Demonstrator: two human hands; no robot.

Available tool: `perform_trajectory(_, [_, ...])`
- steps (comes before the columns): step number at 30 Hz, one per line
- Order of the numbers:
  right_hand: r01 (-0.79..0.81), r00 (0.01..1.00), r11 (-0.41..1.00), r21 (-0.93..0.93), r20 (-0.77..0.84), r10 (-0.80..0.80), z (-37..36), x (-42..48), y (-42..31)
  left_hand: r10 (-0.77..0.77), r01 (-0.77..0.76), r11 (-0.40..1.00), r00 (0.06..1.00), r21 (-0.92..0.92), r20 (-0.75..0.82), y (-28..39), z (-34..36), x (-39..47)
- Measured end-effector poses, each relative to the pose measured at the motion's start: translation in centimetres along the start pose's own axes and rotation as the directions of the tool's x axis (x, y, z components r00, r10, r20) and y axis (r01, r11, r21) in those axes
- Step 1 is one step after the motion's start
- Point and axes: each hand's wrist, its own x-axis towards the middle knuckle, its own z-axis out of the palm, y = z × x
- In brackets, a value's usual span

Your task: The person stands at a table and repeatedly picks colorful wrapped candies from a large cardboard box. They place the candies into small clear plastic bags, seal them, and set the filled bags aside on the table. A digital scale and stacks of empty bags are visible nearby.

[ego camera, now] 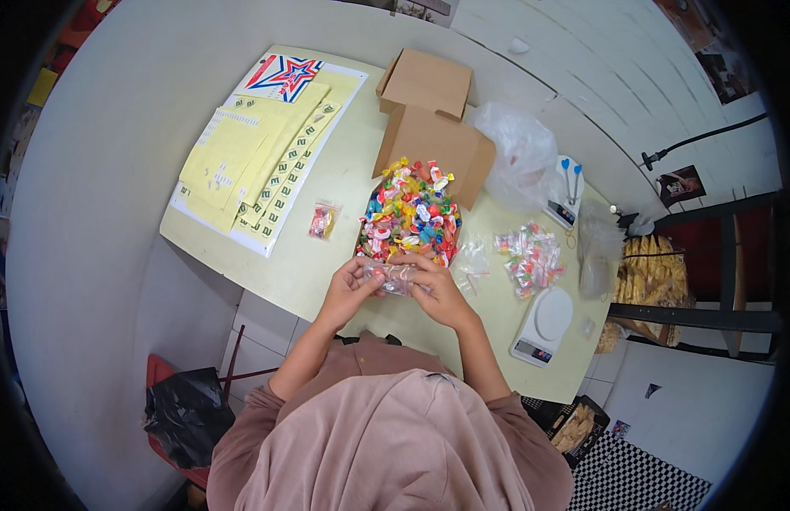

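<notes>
Between my two hands, in front of my body, is a small clear plastic bag with something reddish at its left end. My left hand pinches that end with thumb and fingers. The other end is gripped by my right hand. Just beyond them stands an open cardboard box heaped with wrapped candies in many colours. A filled candy bag lies on the table to the left. To the right are flat clear bags and a pile of filled candy bags.
A white kitchen scale stands at the table's right, another scale farther back under blue-ended tongs. Behind are a large plastic bag and a closed cardboard box. Yellow sticker sheets cover the left side. A black shelf adjoins the right.
</notes>
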Motion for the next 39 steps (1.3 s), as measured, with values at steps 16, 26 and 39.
perform_trajectory(16, [-0.117, 0.991, 0.827, -0.550, -0.015, 0.130, -4.4, 10.4, 12.0, 0.049, -0.081, 0.991, 0.959, -0.103, -0.279, 0.3, -2.2, 0.9])
perform_trajectory(26, [-0.268, 0.960, 0.908, -0.323, -0.006, 0.282, -5.8, 9.7, 11.4, -0.001, -0.072, 0.973, 0.949, -0.217, -0.316, 0.0, -3.7, 1.1])
perform_trajectory(39, [-0.264, 0.945, 0.921, -0.286, -0.269, 0.187, -3.8, 9.7, 9.9, 0.031, -0.104, 0.973, 0.943, -0.204, -0.331, 0.1, -4.1, 0.5])
